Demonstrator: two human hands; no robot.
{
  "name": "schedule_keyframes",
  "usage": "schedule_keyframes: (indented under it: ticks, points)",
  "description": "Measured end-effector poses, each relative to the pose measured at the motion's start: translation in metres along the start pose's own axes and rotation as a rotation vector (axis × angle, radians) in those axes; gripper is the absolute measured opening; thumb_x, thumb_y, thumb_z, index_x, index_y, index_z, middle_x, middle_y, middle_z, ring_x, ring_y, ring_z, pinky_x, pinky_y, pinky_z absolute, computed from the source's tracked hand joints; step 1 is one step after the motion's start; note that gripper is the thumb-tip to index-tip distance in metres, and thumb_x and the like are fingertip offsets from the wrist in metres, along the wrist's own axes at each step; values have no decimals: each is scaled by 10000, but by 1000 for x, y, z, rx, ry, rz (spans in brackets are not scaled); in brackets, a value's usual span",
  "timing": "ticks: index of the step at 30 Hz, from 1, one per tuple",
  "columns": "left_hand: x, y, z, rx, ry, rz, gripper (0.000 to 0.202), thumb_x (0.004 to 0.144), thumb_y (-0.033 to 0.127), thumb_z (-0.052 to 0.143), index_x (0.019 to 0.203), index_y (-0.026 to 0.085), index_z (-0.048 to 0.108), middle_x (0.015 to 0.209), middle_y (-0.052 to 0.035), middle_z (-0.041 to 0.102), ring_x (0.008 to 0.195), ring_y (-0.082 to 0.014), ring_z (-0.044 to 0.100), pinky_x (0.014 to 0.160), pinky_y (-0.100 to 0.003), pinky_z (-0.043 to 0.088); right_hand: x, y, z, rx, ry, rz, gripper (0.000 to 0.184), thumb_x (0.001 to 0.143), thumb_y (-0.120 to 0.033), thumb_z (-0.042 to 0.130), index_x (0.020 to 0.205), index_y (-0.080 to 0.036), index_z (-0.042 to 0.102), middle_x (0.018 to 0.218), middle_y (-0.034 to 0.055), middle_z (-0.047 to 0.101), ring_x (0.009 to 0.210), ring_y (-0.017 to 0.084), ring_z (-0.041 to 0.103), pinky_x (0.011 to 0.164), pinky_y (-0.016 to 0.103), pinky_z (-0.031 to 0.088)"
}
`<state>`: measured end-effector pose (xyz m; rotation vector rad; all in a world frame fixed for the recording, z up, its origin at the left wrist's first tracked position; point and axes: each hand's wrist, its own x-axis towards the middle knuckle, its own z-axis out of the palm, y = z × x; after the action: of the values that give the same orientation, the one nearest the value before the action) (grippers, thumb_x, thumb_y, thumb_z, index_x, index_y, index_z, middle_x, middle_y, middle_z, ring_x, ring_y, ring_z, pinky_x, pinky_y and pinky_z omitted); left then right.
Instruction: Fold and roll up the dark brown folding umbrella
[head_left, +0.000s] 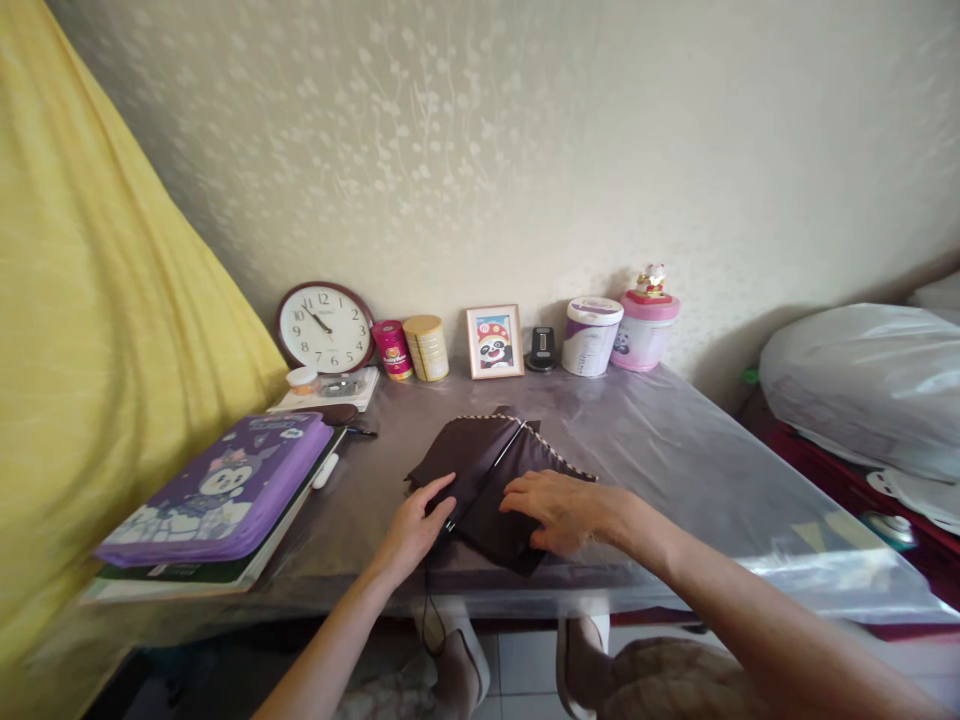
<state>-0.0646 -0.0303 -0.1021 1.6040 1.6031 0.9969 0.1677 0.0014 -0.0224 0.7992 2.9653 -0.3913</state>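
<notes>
A dark folding umbrella (469,455) lies partly folded on the table, its fabric panels loose and a checked trim along the far edge. A thin metal rib runs diagonally across it, and a cord loop hangs over the table's front edge. My left hand (418,525) rests against its left near side, thumb and forefinger stretched out and apart; its other fingers are hidden. On the right panel, my right hand (559,510) has its fingers bent together over the fabric, the thumb lower down by the near edge.
Plastic film covers the table (675,480). At left, a purple case (217,490) lies on books beside a yellow curtain (90,300). Along the wall stand a clock (325,328), cans (426,348), a framed panda picture (495,342) and tubs (592,338). White bags (862,390) sit at right.
</notes>
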Motion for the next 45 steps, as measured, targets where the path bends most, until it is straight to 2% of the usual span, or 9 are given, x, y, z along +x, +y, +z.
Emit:
schedule_keyframes:
  ticks: [9, 17, 22, 29, 35, 41, 45]
  points:
    - [-2, 6, -2, 27, -2, -11, 411, 773, 371, 495, 1152, 230, 571, 1215, -43, 574, 1128, -190, 504, 965, -323, 352, -2, 11, 0, -149, -25, 57, 425, 617, -49, 546, 1015, -193, 581, 1041, 73, 593, 927, 232, 545, 767, 350, 442]
    - [-2, 5, -2, 32, -7, -19, 417, 775, 374, 495, 1158, 225, 567, 1215, -52, 574, 1113, -192, 514, 937, -311, 372, -2, 17, -3, -200, -26, 147, 254, 647, -8, 497, 791, -176, 621, 884, 58, 628, 838, 193, 568, 686, 279, 428]
    - [-2, 6, -2, 16, 6, -30, 409, 765, 367, 504, 1140, 223, 580, 1197, -60, 586, 1091, -205, 529, 902, -320, 398, -1, 20, -13, -260, 86, 203, 209, 759, -51, 447, 791, -180, 609, 846, 57, 639, 775, 180, 609, 629, 258, 415]
    - [0, 5, -1, 7, -10, -15, 422, 764, 303, 476, 1161, 191, 565, 1200, -69, 579, 1103, -199, 510, 953, -332, 357, 7, 7, -32, -344, 272, 314, 193, 859, -127, 379, 934, -190, 546, 899, 62, 642, 776, 191, 622, 602, 249, 405]
    - [-2, 10, -7, -112, -91, -58, 567, 644, 109, 426, 1194, 193, 534, 1228, -42, 559, 1118, -200, 496, 961, -324, 348, 24, 1, -30, -176, 422, 303, 189, 893, -169, 370, 1028, -197, 500, 999, 55, 632, 828, 162, 614, 669, 233, 419]
    - [-7, 14, -13, -206, -180, -134, 653, 617, 114, 461, 1264, 197, 453, 1179, -30, 595, 1083, -211, 524, 927, -315, 378, 50, 4, -20, -9, 608, 231, 178, 886, -150, 386, 996, -201, 517, 1000, 32, 623, 894, 142, 593, 761, 234, 425]
    - [-13, 23, -17, -229, -230, -131, 646, 669, 228, 566, 1295, 240, 409, 1269, -21, 528, 1144, -227, 484, 956, -318, 361, 66, 5, -16, 68, 681, 196, 173, 892, -163, 387, 986, -194, 529, 954, 36, 628, 878, 141, 591, 783, 251, 427]
